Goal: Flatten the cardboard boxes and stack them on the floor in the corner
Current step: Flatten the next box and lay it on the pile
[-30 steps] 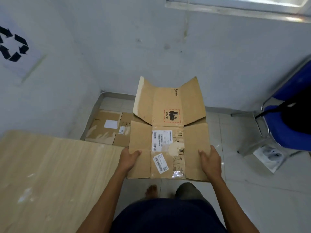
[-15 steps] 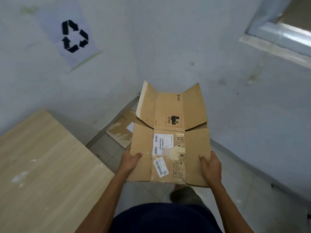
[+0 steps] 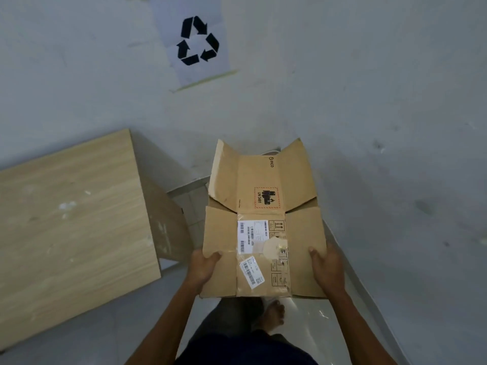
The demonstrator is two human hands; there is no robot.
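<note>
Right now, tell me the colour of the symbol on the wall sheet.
Black recycling arrows on white paper; head view.

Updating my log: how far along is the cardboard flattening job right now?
Done: the cardboard box looks flattened, flaps splayed. In hand: left hand and right hand grip its sides, holding it up. Left: laying it on the corner floor; no stack is in view.
</note>
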